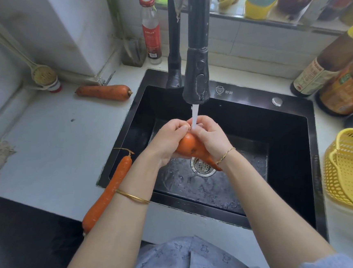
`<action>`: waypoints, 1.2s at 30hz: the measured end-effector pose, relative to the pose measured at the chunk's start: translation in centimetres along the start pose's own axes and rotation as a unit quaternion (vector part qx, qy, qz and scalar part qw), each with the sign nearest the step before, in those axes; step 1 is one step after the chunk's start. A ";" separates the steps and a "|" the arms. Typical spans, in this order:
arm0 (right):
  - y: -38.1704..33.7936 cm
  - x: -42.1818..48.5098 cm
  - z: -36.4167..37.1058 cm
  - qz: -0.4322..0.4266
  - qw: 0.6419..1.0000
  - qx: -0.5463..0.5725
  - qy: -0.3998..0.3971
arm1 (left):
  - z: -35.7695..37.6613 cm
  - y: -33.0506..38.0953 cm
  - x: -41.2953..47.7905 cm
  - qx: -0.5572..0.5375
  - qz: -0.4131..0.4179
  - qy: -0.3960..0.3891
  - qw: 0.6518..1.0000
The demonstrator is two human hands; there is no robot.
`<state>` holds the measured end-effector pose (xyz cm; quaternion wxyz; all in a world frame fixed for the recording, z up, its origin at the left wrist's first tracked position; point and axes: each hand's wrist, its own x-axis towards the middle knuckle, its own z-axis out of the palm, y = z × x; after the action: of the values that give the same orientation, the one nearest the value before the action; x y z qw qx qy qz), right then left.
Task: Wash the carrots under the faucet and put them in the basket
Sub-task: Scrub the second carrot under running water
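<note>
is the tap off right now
No, a stream of water runs from the faucet onto the carrot that the left hand and right hand grip over the sink.

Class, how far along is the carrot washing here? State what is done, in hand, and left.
Done: nothing yet; no carrot shows in the yellow basket. In hand: the left hand and right hand hold one carrot under the faucet's running water. Left: the back carrot and the front carrot lie on the counter, apparently unwashed.
</note>
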<state>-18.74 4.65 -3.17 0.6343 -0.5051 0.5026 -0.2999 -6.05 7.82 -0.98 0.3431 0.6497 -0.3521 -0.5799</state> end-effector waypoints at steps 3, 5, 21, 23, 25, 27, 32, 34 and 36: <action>-0.3 0.0 -0.2 -0.055 0.989 -0.115 0.071 | 0.2 0.2 0.0 -0.040 -0.007 -0.001 0.999; -0.5 -0.1 -0.3 -0.079 0.975 -0.188 0.083 | 0.5 0.4 0.0 -0.067 -0.011 -0.004 0.998; 0.2 -1.1 -0.9 0.004 0.925 -0.354 0.136 | 2.6 1.8 0.9 -0.109 -0.065 0.010 0.992; -0.2 -1.3 -0.5 0.001 0.923 -0.360 0.135 | 2.6 1.8 1.1 -0.110 -0.072 0.045 0.990; -0.4 -1.1 -0.2 -0.003 0.922 -0.362 0.140 | 2.3 2.0 1.1 -0.123 -0.073 0.070 0.987; -0.3 -0.7 -0.3 0.012 0.921 -0.356 0.155 | 1.9 2.0 0.7 -0.142 -0.054 0.072 0.986; -1.0 0.3 -0.3 0.061 0.918 -0.362 0.151 | 0.9 0.7 0.0 -0.066 0.033 -0.036 0.997; -1.3 0.3 -0.2 0.060 0.909 -0.382 0.155 | 0.7 0.5 -0.1 -0.041 0.043 -0.040 0.997; -1.4 0.1 0.0 0.039 0.895 -0.415 0.161 | 0.9 0.6 -0.2 -0.045 0.044 -0.020 0.998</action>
<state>-18.49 4.13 -1.91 0.2887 -0.6471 0.6958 -0.1170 -7.01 7.70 -0.44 0.3900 0.6059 -0.3603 -0.5925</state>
